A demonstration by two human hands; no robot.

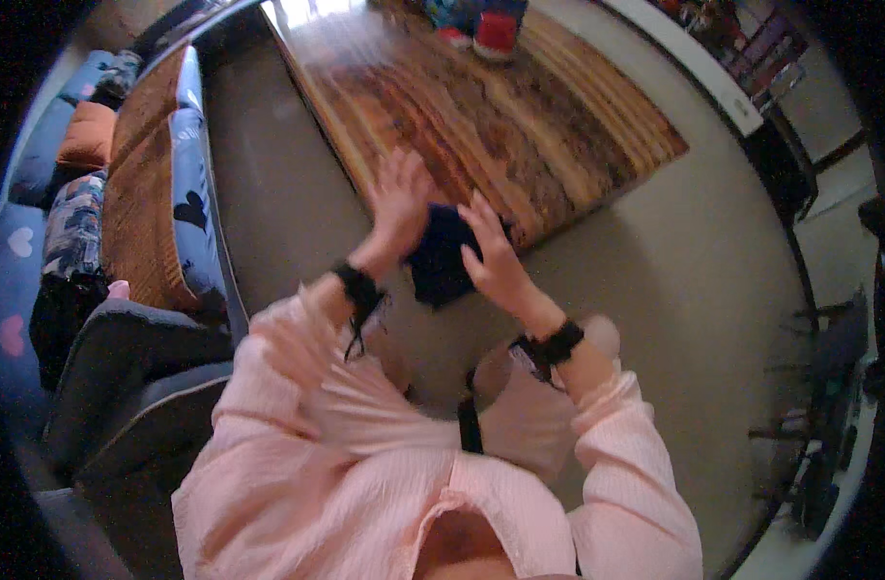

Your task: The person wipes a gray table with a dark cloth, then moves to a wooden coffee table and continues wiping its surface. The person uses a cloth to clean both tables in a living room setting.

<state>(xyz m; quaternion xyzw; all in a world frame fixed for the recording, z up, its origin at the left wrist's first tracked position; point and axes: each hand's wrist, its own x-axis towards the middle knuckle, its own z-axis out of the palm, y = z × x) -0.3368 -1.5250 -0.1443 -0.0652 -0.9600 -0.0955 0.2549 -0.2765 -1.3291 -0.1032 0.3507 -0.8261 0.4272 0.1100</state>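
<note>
A dark navy cloth (442, 254) lies over the near corner of a wooden table (486, 116) and hangs down past its edge. My left hand (401, 196) is at the cloth's left side, palm down with fingers spread, slightly blurred. At the cloth's right side is my right hand (489, 250), its fingers apart and its fingertips over the cloth's upper right part. Neither hand is closed around the cloth. Whether the palms press on it cannot be told. Both wrists wear black bands with loose strings.
Red-based objects (495, 35) stand at the table's far side. A sofa with a brown cover (142, 181), an orange cushion (87, 134) and patterned pillows runs along the left. A grey armchair (138, 362) is nearer on the left. Bare floor shows around the table.
</note>
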